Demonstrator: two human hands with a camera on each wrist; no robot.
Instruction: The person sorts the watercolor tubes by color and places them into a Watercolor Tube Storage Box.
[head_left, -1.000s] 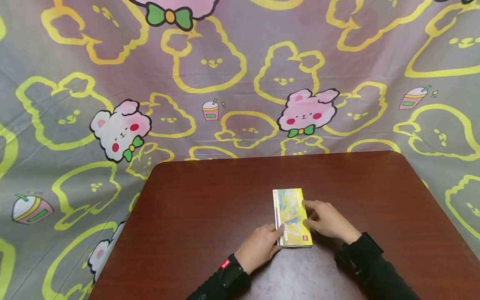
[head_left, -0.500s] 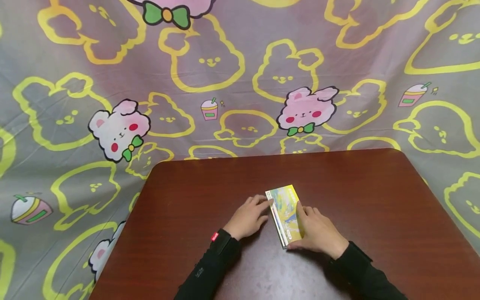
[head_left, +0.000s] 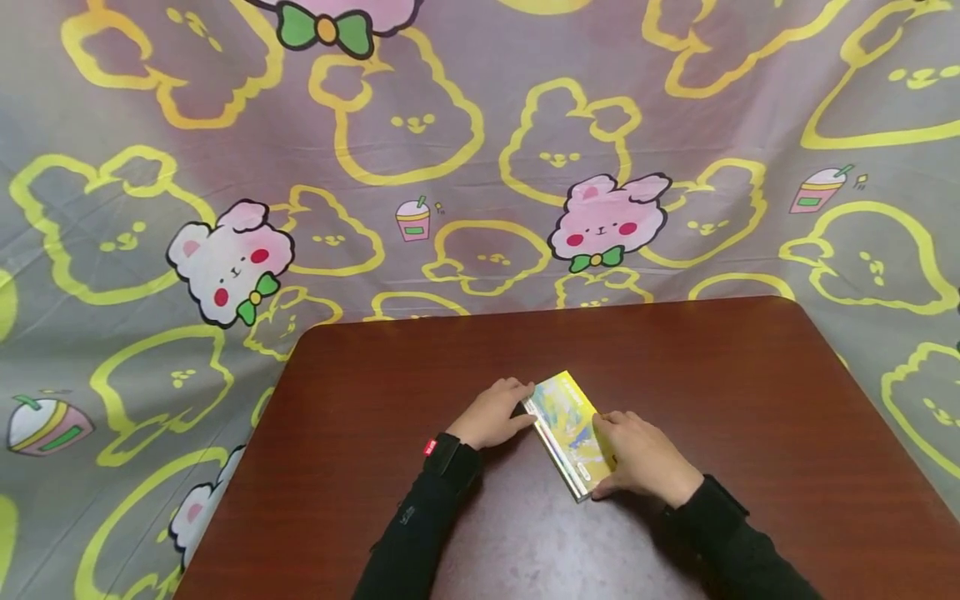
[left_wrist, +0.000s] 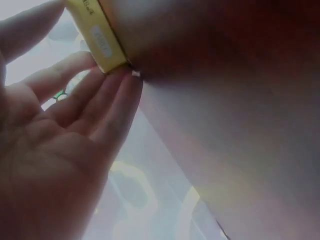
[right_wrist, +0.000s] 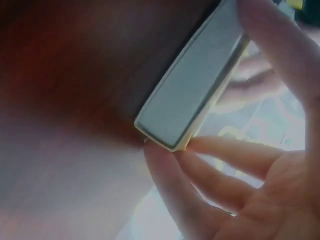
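A flat yellow box (head_left: pixel 572 429) with a blue-and-white painterly print lies slanted at the middle of the table, its far end turned left. My left hand (head_left: pixel 491 414) holds its far left corner, the thumb at the long side and the fingers at the end. At the near right part, my right hand (head_left: pixel 648 457) grips the box between thumb and fingers. The left wrist view shows a yellow end of the box (left_wrist: pixel 102 45) with a pale label against the fingers. In the right wrist view, a grey inner part framed by yellow walls shows at the box (right_wrist: pixel 185 85).
The brown wooden table (head_left: pixel 375 375) has rounded far corners and reflects light near its front. Behind it and at both sides hangs a patterned cloth (head_left: pixel 480 150) with yellow outlines and pink rabbits. Black sleeves cover both forearms.
The box has turned counterclockwise, its far end swinging left. My left hand has moved from the near left side to the far left corner. My right hand has taken hold of the near right part.
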